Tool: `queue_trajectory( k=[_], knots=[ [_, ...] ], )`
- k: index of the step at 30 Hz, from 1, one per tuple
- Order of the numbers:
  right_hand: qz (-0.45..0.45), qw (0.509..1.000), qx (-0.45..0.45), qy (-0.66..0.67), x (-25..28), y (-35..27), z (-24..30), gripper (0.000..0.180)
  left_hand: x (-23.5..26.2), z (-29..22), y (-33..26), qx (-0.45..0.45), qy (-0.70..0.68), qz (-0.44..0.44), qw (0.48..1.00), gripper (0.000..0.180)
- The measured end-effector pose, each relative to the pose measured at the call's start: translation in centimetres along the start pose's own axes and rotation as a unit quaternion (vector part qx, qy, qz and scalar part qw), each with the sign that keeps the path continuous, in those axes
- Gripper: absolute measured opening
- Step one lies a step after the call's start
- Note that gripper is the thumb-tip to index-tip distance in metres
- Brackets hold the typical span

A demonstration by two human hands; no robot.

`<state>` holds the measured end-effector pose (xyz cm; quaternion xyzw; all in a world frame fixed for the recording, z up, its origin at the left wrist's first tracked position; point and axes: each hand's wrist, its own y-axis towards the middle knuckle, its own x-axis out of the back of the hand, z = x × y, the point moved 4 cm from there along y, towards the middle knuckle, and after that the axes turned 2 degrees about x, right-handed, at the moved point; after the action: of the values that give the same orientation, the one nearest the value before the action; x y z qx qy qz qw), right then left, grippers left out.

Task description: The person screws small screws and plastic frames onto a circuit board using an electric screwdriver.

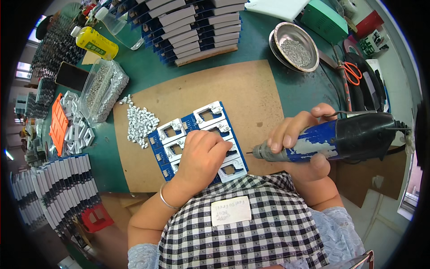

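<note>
Pressing down on the blue board with our left hand, we kept it flat on the brown mat in the middle of the green table. Our left fingers were spread a little and lay on top of the white frames that sat on the board; that hand held nothing, it only pushed. Our right hand was closed tight around the electric screwdriver, a fat blue and black tool lying almost level, with its thin tip pointing left at the right edge of the board, just beside our left fingertips. We judged that we were in the middle of the screwing step, with the tip near a frame but not yet set on a screw, as far as we could tell. We thought the next move called for tipping the tool up, setting the tip straight on a small screw, and keeping the board from sliding. A heap of small white parts lay on the mat just left of the board. A round metal bowl with tiny bits sat well apart at the top right, and a clear bag of small parts lay at the left. Stacks of blue boards stood at the far side.
</note>
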<state>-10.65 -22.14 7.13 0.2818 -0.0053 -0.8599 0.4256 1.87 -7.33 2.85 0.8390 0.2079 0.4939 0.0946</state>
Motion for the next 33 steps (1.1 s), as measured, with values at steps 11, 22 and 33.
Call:
queue_trajectory(
  k=[11,22,33],
  knots=[
    [0.169,0.983,0.057,-0.040,-2.8,1.9,-0.6,0.066,0.3,1.1,-0.3,0.057,-0.040,-0.054,0.996,0.021],
    [0.191,0.976,0.055,-0.093,-4.0,2.3,-1.3,0.065,0.0,1.3,-0.5,0.036,-0.054,-0.039,0.997,0.024],
    [0.206,0.975,0.031,-0.082,-4.2,2.6,-1.3,0.065,-0.2,1.1,-0.6,0.044,-0.052,-0.013,0.998,0.019]
  ],
)
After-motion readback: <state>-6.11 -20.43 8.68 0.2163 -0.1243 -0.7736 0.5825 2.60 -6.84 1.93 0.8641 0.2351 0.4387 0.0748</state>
